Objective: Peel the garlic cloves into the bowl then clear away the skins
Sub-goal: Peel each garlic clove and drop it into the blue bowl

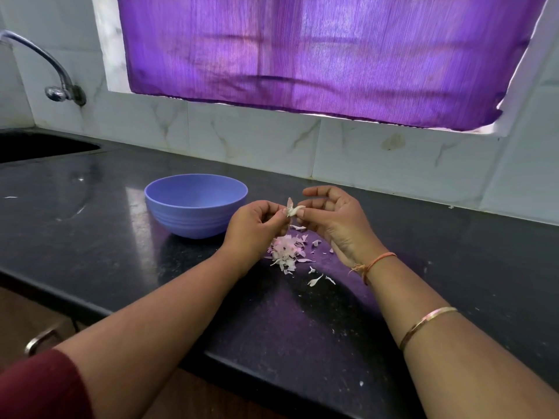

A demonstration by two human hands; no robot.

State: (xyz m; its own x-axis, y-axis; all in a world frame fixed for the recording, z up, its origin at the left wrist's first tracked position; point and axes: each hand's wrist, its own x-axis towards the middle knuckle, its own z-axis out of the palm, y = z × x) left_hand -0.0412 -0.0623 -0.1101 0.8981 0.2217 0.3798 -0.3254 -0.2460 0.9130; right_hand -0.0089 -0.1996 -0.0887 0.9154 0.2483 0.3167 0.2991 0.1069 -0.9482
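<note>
A: Anything in bowl (193, 220)?
B: Can't tell, near wall hides the bottom. Left hand (254, 222) fingers cover whatever's under the skin (292, 209).
A: Right hand (335, 219) pinching it too?
B: Too small to tell. Sink (45, 146) & tap (55, 93) cut off @ left edge.

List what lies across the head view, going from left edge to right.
Tap → blue bowl → left hand → garlic clove → right hand → gold bangle. The sink and the pile of skins overlap others, so both are left out.
</note>
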